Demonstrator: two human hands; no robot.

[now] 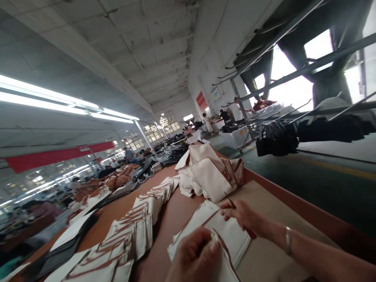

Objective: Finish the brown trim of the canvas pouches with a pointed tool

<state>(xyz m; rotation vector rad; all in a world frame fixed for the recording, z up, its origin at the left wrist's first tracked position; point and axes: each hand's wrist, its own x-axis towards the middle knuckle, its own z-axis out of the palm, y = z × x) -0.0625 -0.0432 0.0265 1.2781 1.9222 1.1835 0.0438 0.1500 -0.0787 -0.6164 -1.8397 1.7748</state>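
Note:
My left hand (197, 253) is closed, pinching the edge of a white piece with brown trim (225, 256) close to the camera. My right hand (245, 217) is wrapped round a slim pointed tool (230, 201); its dark tip sticks out past the fingers and a reddish end shows below the palm. Whether the tool is a snip or an awl I cannot tell. Beneath both hands lie flat white trimmed pieces (195, 222), partly hidden by the left hand. Just beyond the right hand rises a heap of white pouch-like pieces with brown edging (210, 176).
Overlapping rows of white trimmed pieces (126, 239) run along the brown table (160, 244). A tan board (270, 207) lies under my right forearm. Dark and brown goods (120, 176) lie farther left. A metal rack (276, 84) with black bags (277, 137) stands right; people work beyond.

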